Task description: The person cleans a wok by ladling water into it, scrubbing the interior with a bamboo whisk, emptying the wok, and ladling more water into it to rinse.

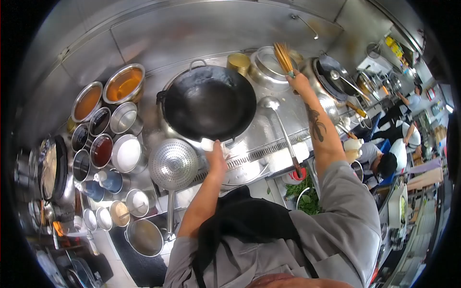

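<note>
As the left hand (217,157) pinches a crumpled white cloth (208,144) at the near rim of a black wok (209,102), the right hand (298,82) grips a bamboo wok brush (283,56) on a restaurant cooking line. Both hands are closed on what they hold, the right well apart from the left, its arm stretched forward with the brush's bristles pointing up and away from the wrist. The wok sits on the range just beyond the left hand, its far loop handle turned toward the wall; whether the fingers touch metal through the cloth cannot be told. Just left of the right hand stands a steel pot (265,79), with a gold-coloured tin (238,62) beyond the wok, while a second wok (331,77) rests to the right hand's right. Between the two hands, a long-handled ladle (270,103) lies on the steel worktop. Beside the left hand, to its left, lies a perforated strainer (173,164), its handle pointing back toward the cook; farther left are a container of white granules (127,153), a container of red sauce (102,150) and, farther forward, a bowl of amber liquid (125,86)
</note>
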Demonstrator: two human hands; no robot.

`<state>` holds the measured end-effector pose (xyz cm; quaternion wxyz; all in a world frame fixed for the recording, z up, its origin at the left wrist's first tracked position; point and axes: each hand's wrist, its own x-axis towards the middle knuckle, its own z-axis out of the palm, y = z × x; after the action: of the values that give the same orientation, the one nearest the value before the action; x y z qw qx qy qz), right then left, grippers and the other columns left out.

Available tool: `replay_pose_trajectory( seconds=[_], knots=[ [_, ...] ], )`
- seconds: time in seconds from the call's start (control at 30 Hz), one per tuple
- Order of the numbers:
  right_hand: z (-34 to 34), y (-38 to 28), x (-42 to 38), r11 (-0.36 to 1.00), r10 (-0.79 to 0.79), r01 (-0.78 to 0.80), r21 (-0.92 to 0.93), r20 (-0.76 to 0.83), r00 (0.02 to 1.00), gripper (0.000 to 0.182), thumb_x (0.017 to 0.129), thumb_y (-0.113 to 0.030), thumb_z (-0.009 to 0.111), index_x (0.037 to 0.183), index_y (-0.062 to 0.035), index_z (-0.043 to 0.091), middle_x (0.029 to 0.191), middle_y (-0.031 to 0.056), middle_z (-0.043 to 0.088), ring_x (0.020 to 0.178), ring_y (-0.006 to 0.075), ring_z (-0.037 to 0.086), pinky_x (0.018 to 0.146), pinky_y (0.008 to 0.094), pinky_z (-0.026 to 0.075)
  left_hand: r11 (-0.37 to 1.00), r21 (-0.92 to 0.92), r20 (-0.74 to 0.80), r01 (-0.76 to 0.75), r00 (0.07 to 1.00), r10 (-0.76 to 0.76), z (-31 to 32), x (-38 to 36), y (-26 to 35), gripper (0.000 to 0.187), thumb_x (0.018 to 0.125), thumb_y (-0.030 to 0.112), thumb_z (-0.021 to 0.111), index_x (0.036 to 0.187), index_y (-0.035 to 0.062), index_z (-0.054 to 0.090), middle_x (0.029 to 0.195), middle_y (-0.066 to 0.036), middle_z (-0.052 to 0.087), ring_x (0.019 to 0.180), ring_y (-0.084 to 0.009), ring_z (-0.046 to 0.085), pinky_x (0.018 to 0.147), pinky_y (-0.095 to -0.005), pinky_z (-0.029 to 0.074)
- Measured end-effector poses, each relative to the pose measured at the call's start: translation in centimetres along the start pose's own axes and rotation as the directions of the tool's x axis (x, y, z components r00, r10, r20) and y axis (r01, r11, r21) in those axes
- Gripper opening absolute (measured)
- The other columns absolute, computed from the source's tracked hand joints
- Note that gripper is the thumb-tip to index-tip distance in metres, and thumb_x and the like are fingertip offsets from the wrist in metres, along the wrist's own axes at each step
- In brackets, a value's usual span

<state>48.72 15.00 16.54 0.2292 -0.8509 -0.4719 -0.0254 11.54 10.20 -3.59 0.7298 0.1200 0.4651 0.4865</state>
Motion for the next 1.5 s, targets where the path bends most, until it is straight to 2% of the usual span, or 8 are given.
replay_pose_trajectory(
  seconds=[0.27,0.47,0.6,0.93,1.2,1.3,1.43,1.5],
  knots=[
    [11.6,9.1,-13.6,0.994,-0.101,0.108,-0.027,0.185,0.978,0.054,0.086,-0.041,0.066,0.124,-0.004,0.06,0.089,0.0228,0.069,0.081,0.0389,0.068,0.076,0.0464,0.053,0.927,0.344,0.077,0.151,0.979,-0.188,-7.0,-2.2,2.5,0.037,0.091,0.029,0.064,0.118,0.0067,0.054,0.102,-0.006,0.061,0.086,-0.0191,0.062,0.068,-0.0337,0.052],
    [11.6,8.8,-24.3,0.997,0.018,-0.042,0.065,0.341,0.94,0.047,0.084,-0.035,0.068,0.119,-0.0048,0.06,0.097,0.0229,0.068,0.093,0.043,0.065,0.082,0.0485,0.052,0.596,0.794,0.171,-0.12,0.985,-0.03,-15.0,-8.4,5.6,0.066,0.074,0.016,0.068,0.131,-0.0034,0.041,0.121,-0.02,0.056,0.106,-0.0291,0.059,0.088,-0.0401,0.05],
    [11.2,10.3,-26.5,0.997,-0.011,-0.019,0.073,0.394,0.919,0.049,0.082,-0.028,0.07,0.123,-0.0047,0.056,0.098,0.0261,0.066,0.092,0.0437,0.064,0.082,0.049,0.052,-0.018,0.874,0.477,-0.486,0.849,0.226,-18.5,-8.7,3.6,0.079,0.072,0.015,0.067,0.137,-0.0077,0.028,0.121,-0.037,0.05,0.107,-0.0485,0.057,0.091,-0.0496,0.049],
    [4.4,11.1,-41.0,0.983,-0.126,0.095,0.16,0.2,0.972,0.039,0.08,-0.019,0.069,0.116,-0.0076,0.061,0.103,0.0233,0.058,0.099,0.0411,0.058,0.086,0.0492,0.047,-0.332,0.907,0.334,-0.261,0.924,0.185,-17.5,-8.1,1.5,0.076,0.075,0.021,0.067,0.138,-0.0013,0.03,0.12,-0.034,0.054,0.112,-0.0476,0.054,0.093,-0.0516,0.048],
    [1.4,19.2,-62.9,0.998,0.022,0.037,-0.05,0.841,0.54,0.048,0.082,-0.033,0.071,0.124,-0.0136,0.06,0.115,0.0226,0.059,0.105,0.0406,0.062,0.085,0.0476,0.053,-0.549,0.773,0.439,-0.32,0.893,0.098,-15.4,-9.9,5.3,0.105,0.066,0.035,0.078,0.147,-0.0067,0.025,0.138,-0.031,0.047,0.127,-0.0462,0.047,0.108,-0.0455,0.039],
    [1.9,21.0,-67.6,0.974,0.22,-0.135,-0.18,0.89,0.399,0.043,0.08,-0.036,0.071,0.114,-0.011,0.064,0.114,0.0209,0.063,0.102,0.0385,0.065,0.084,0.0485,0.054,-0.759,0.427,0.822,-0.491,0.561,0.1,-15.5,-7.3,5.5,0.069,0.081,0.02,0.069,0.137,-0.011,0.042,0.137,-0.031,0.048,0.127,-0.0417,0.047,0.11,-0.0443,0.036],
    [0.1,20.5,-71.4,0.865,0.396,-0.493,-0.094,0.732,0.554,0.035,0.081,-0.028,0.066,0.108,-0.005,0.066,0.103,0.0216,0.067,0.097,0.0389,0.067,0.079,0.0476,0.055,-0.316,0.665,0.722,-0.677,0.69,0.043,-2.8,-16.9,2.4,0.05,0.091,0.015,0.06,0.134,-0.0069,0.048,0.116,-0.025,0.062,0.109,-0.0346,0.061,0.097,-0.0418,0.047],
    [-1.2,19.3,-73.0,0.796,0.47,-0.605,-0.037,0.667,0.578,0.035,0.082,-0.027,0.066,0.108,-0.0046,0.067,0.103,0.0215,0.068,0.097,0.0375,0.067,0.079,0.0473,0.054,-0.485,0.299,0.954,-0.822,0.271,0.127,-2.1,-11.7,1.7,0.047,0.09,0.017,0.063,0.131,-0.0054,0.052,0.111,-0.023,0.064,0.106,-0.0323,0.063,0.094,-0.0423,0.048]
  ],
)
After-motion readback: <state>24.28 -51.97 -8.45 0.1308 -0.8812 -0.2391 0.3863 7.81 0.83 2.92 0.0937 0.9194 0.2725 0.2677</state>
